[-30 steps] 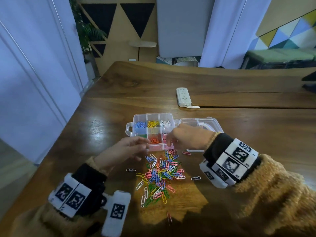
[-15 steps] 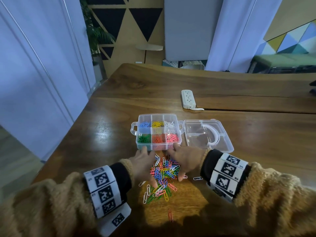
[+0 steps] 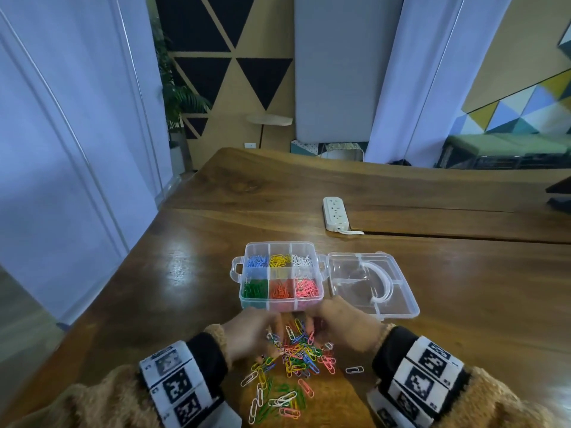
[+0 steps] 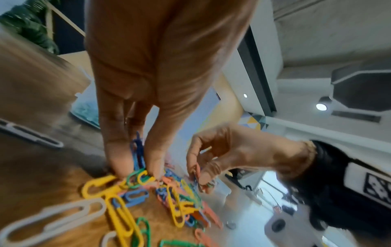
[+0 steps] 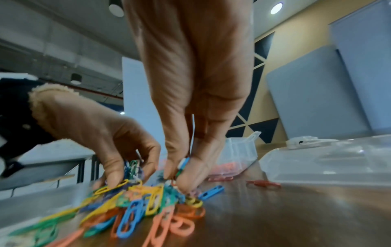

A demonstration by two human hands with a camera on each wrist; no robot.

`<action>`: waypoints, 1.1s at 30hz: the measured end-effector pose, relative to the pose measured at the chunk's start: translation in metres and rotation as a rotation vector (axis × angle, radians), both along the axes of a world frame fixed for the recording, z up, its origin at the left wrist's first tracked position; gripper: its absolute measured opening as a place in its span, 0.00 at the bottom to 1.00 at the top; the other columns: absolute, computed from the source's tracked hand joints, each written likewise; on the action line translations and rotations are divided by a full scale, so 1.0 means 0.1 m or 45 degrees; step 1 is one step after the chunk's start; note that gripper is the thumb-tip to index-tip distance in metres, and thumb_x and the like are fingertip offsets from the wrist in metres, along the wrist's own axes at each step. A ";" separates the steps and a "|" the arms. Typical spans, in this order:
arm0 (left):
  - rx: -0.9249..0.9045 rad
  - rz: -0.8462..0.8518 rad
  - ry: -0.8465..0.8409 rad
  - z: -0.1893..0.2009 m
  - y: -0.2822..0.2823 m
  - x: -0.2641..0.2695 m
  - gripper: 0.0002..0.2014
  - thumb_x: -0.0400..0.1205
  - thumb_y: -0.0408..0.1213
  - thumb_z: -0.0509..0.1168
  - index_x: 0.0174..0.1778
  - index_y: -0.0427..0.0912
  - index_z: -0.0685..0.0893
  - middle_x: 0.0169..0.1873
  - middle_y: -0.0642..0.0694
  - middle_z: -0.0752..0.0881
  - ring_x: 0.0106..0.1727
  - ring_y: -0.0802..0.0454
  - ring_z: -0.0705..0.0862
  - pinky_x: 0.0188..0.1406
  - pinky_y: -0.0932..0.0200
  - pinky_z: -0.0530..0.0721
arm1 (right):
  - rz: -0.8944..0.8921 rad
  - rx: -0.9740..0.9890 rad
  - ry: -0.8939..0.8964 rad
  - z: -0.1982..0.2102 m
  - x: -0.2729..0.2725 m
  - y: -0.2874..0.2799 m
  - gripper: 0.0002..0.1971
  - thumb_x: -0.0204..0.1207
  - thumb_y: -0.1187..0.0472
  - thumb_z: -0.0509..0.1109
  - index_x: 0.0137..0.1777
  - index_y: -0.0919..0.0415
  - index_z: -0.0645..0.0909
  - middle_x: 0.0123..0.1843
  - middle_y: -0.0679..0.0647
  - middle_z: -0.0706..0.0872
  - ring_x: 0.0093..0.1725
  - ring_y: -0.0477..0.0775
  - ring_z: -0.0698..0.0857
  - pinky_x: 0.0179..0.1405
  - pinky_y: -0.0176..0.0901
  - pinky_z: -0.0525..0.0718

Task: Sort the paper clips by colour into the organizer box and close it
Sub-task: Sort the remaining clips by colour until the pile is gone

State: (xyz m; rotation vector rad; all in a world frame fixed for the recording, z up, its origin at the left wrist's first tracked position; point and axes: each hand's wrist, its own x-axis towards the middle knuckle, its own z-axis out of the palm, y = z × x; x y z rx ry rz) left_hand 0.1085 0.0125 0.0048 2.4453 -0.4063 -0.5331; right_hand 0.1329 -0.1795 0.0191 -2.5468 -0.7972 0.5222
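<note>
A clear organizer box [image 3: 279,304] stands open on the wooden table, its six compartments holding blue, yellow, white, green, orange and pink clips. Its lid [image 3: 374,282] lies flat to the right. A mixed pile of paper clips [image 3: 296,359] lies just in front of the box. Both hands are down in the pile's far edge. My left hand [image 3: 268,338] pinches a small bunch of blue clips [image 4: 138,155] between thumb and fingers [image 4: 118,163]. My right hand [image 3: 312,329] pinches a few clips [image 5: 183,164], one of them coral [image 4: 197,170], with its fingertips [image 5: 190,180] on the pile.
A white power strip [image 3: 335,213] lies beyond the box by a seam in the table. A lone white clip [image 3: 354,370] sits right of the pile. The table's left edge [image 3: 129,251] runs close by. A dark object [image 3: 559,193] shows at the far right.
Both hands came back from the box's front compartments to the pile and now pinch clips there. The head view has tilted upward.
</note>
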 end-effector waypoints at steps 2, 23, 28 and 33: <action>-0.103 0.067 -0.033 0.05 0.06 0.01 0.09 0.74 0.27 0.74 0.41 0.43 0.81 0.31 0.53 0.83 0.24 0.66 0.82 0.32 0.69 0.82 | -0.027 0.045 -0.037 0.08 0.00 -0.06 0.08 0.70 0.68 0.75 0.49 0.65 0.84 0.47 0.58 0.88 0.43 0.46 0.82 0.38 0.20 0.73; -1.986 0.883 0.949 0.31 -0.12 -0.15 0.13 0.78 0.18 0.55 0.40 0.20 0.86 0.39 0.24 0.88 0.33 0.36 0.90 0.31 0.51 0.90 | -0.529 1.016 0.168 0.38 -0.05 0.00 0.03 0.67 0.68 0.77 0.40 0.65 0.87 0.31 0.58 0.86 0.24 0.43 0.77 0.28 0.34 0.76; -2.393 0.949 1.106 0.32 -0.24 -0.12 0.18 0.77 0.25 0.53 0.59 0.17 0.76 0.56 0.18 0.81 0.44 0.23 0.87 0.39 0.32 0.87 | -0.529 1.108 0.121 0.60 0.00 0.05 0.02 0.68 0.69 0.75 0.40 0.64 0.86 0.33 0.61 0.85 0.25 0.45 0.77 0.28 0.32 0.77; -2.420 0.798 1.280 0.35 -0.36 -0.05 0.29 0.87 0.43 0.50 0.60 0.13 0.77 0.62 0.17 0.78 0.58 0.22 0.82 0.53 0.28 0.80 | -0.557 1.118 -0.007 0.70 0.09 0.05 0.05 0.67 0.70 0.76 0.37 0.60 0.86 0.31 0.58 0.87 0.31 0.50 0.83 0.33 0.43 0.83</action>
